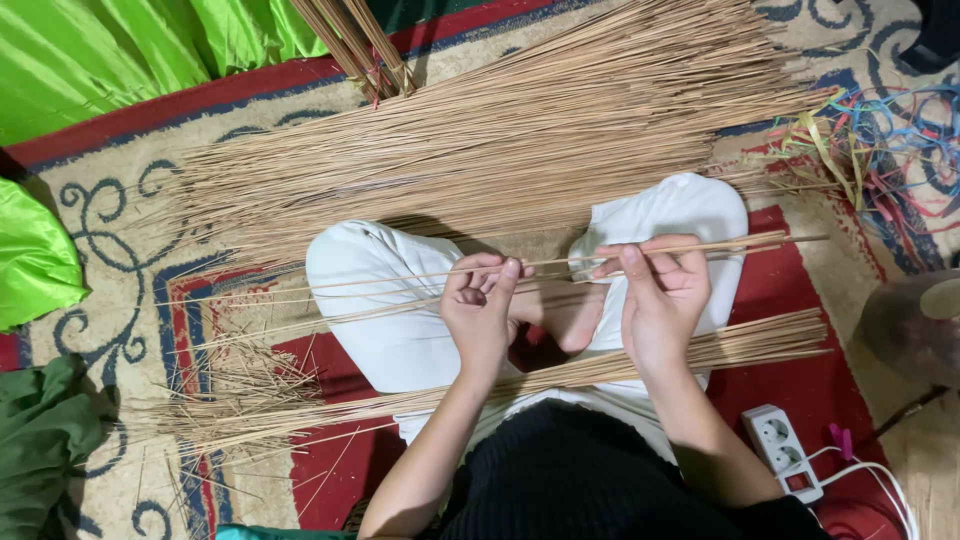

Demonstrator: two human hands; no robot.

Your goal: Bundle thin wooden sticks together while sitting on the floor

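Two hands pinch a few thin tan palm-leaf sticks (560, 262), long, straight and stiff, held level above the crossed legs in white trousers (400, 330). Left hand (482, 305) grips them with curled fingers; right hand (660, 295) clamps them between thumb and fingers. A big pile of sticks (500, 150) lies beyond on the patterned carpet (110, 230), and a smaller bundle (760, 342) crosses the lap.

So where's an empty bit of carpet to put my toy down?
Bare red carpet shows between the white-trousered knee and the white power strip. Another patch lies at the patterned cream border, lower left. The big pile of thin tan sticks crowds the top, coloured ribbons the right.
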